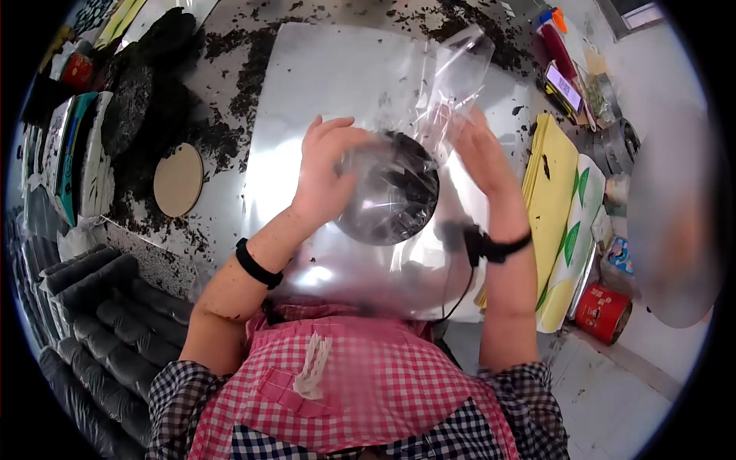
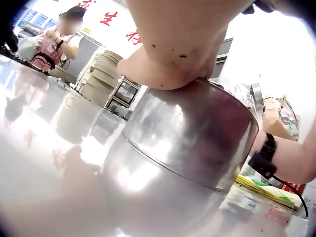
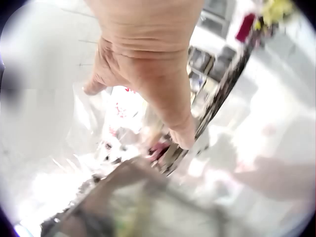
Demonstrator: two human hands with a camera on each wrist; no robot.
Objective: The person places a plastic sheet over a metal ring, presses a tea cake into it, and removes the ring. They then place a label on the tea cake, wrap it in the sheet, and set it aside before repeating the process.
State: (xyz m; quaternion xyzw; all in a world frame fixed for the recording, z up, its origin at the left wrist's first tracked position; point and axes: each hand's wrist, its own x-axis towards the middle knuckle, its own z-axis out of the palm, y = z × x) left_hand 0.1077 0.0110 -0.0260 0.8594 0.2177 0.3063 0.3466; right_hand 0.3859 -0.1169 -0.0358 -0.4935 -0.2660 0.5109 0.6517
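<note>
A shiny metal cylinder (image 2: pixel 192 133) stands on a metal sheet (image 1: pixel 330 69). In the head view, its round top shows dark, leaf-like material under clear plastic film (image 1: pixel 383 203). My left hand (image 1: pixel 330 165) rests at the cylinder's left rim, fingers reaching over the top, their tips blurred. Loose film, like a bag's mouth (image 1: pixel 460 80), rises beyond the cylinder toward the far right. My right hand (image 1: pixel 483 153) is beside that film, right of the cylinder. Thumb and fingers of the right hand (image 3: pixel 148 74) spread apart in the right wrist view, with film near the thumb.
Dark crumbs (image 1: pixel 230 138) litter the table around the sheet. A round tan disc (image 1: pixel 178 180) and dark round stacks lie left. Right are yellow paper (image 1: pixel 548 169), a phone (image 1: pixel 563 88) and a red tin (image 1: pixel 603 313). Another person (image 2: pixel 54 42) stands across the room.
</note>
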